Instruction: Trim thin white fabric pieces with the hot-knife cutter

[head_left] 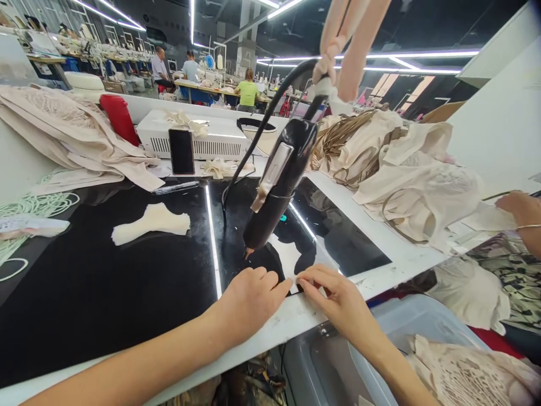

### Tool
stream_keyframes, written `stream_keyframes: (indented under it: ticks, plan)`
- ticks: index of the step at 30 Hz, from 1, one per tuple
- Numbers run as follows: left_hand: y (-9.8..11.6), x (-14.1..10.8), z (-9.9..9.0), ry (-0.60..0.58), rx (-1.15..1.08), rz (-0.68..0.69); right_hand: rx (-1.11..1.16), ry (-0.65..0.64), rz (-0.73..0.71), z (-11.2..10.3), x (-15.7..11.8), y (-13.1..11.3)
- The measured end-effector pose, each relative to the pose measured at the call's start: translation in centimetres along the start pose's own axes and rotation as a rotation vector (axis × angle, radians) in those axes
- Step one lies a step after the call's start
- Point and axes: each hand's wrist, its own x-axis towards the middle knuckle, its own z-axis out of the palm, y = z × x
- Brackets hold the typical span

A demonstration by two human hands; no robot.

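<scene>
Head view: our left hand (pixel 249 296) and right hand (pixel 333 296) lay flat, fingers extended, pinning the small cream fabric piece (pixel 289 256) at the near edge of the glossy black bench (pixel 105 293). Neither gripped anything. The black hanging heat tool (pixel 281 180) had its tip just above the piece. A second cream cut piece (pixel 150 223) lay well left. Piled beige garments (pixel 406 169) crowded the right; a co-worker's hand (pixel 522 206) sat beyond them.

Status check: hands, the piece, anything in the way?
Left hand and right hand both flat on the white cutout, fingertips pinning its near edge. Hanging black tool tip just above the piece.
</scene>
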Motion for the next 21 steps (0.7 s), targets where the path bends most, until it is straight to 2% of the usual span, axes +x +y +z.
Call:
stream_keyframes:
  ticks: [6, 12, 16, 21]
  plan:
    - [0.2, 0.2, 0.4, 0.000, -0.002, 0.010, 0.262, 0.111, 0.195, -0.8, 2.0, 0.0]
    - [0.0, 0.6, -0.4, -0.019, -0.084, 0.014, 0.611, 0.190, 0.351, -1.7, 6.6, -0.4]
    - [0.1, 0.8, -0.3, -0.066, -0.108, -0.030, 0.813, 0.312, 0.329, -1.7, 10.6, 0.1]
    - [0.1, 1.0, -0.2, -0.108, -0.134, -0.047, 0.939, 0.544, 0.180, -2.1, 13.5, 0.6]
